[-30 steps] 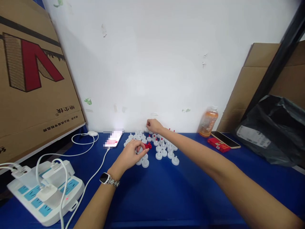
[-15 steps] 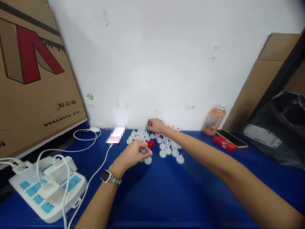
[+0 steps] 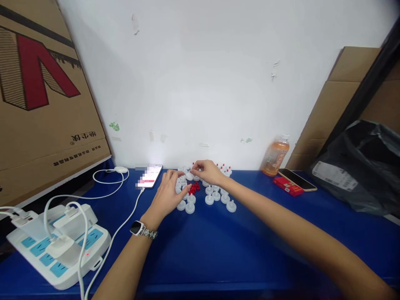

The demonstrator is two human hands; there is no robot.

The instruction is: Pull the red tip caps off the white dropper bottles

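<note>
White plastic spouted caps (image 3: 190,208) lie in a loose group by the wall, around a small heap of red tips (image 3: 194,188). My left hand (image 3: 168,193) reaches over the left side of the group, thumb and fingers apart, with nothing visible gripped. At the back, my right hand (image 3: 208,171) has thumb and fingertips pinched at the top of a white spouted cap (image 3: 189,176). Several caps behind that hand carry red tips (image 3: 229,166) on their spouts. My hands and right forearm hide part of the group.
A lit phone (image 3: 153,177) on a charging cable lies left of the caps. A white power strip (image 3: 62,250) with plugs sits front left. To the right are an orange drink bottle (image 3: 276,156), a red box (image 3: 288,186), another phone (image 3: 298,180) and a dark plastic bag (image 3: 359,166).
My left hand has moved back and left from the front caps, its fingers spreading. My right hand has come slightly nearer from the back row, now with a cap at its fingertips.
</note>
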